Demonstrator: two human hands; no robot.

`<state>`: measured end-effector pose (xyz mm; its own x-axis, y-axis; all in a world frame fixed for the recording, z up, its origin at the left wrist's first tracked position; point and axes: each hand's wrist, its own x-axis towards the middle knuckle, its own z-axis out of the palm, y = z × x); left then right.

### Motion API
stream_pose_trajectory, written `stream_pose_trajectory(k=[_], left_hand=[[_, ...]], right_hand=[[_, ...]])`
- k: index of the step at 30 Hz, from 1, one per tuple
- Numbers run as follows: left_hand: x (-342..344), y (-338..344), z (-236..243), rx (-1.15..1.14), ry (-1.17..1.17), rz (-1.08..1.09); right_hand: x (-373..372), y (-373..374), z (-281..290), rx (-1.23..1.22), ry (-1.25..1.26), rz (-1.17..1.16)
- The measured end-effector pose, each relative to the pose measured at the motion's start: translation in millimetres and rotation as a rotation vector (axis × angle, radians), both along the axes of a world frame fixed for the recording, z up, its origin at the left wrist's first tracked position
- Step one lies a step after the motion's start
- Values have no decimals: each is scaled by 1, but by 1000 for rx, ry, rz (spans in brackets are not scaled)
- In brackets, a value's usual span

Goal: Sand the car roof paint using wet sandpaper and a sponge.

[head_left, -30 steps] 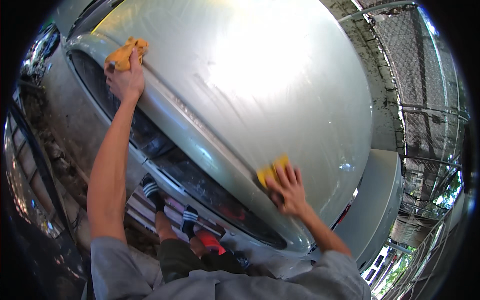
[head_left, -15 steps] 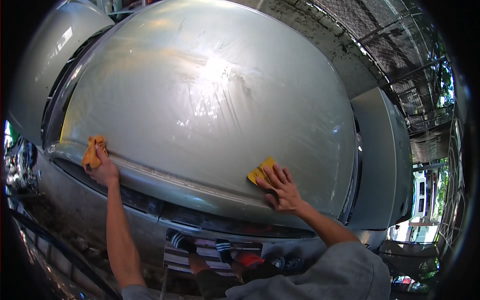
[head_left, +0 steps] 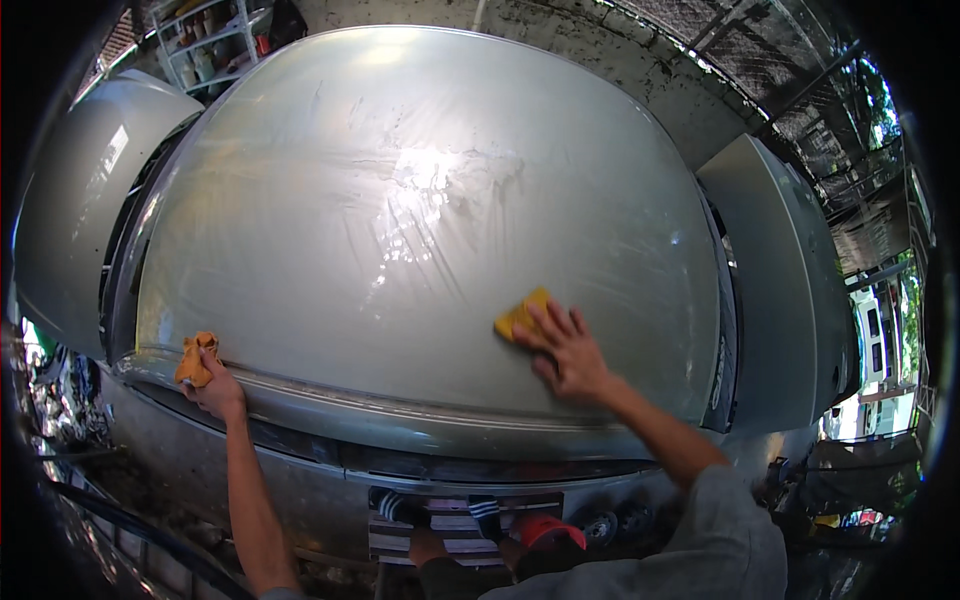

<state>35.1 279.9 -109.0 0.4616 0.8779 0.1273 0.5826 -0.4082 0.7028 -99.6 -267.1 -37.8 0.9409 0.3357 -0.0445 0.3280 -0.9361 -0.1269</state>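
In front of me is the silver-grey roof point(head_left: 330, 280) of a car, streaked and shiny with wet-looking smears around a bright reflection. My left hand point(head_left: 218, 393) grips a crumpled orange cloth point(head_left: 198, 360) at the roof's near left edge, by the side rail. Farther right, my right hand point(head_left: 572, 358) lies with fingers stretched over a yellow sheet point(head_left: 520, 316), which looks like sandpaper, pressing it flat on the roof. Part of the sheet is hidden under the fingers.
The bonnet-like panel point(head_left: 80, 190) extends left, and another body panel point(head_left: 765, 290) right. A metal shelf point(head_left: 205, 42) with containers stands at the far left. Beneath me, sandalled feet rest on a slatted platform point(head_left: 450, 545), beside a red bucket-like container point(head_left: 550, 532).
My right hand and the yellow sheet have moved farther inward on the roof, away from the near rail. My left hand stays at the left edge with the cloth. The view has shifted.
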Motion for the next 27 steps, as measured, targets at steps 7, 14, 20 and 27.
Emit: stream_pose_trajectory(k=[7, 14, 20, 27], left_hand=[[21, 61, -23, -37, 161, -287], [9, 36, 13, 30, 120, -208], [28, 9, -7, -52, 118, -188], [29, 105, 6, 9, 134, -258]], right_hand=[[247, 47, 4, -16, -101, 325], [200, -35, 31, 17, 53, 176], [393, 211, 15, -18, -89, 488], [262, 49, 27, -6, 92, 212]])
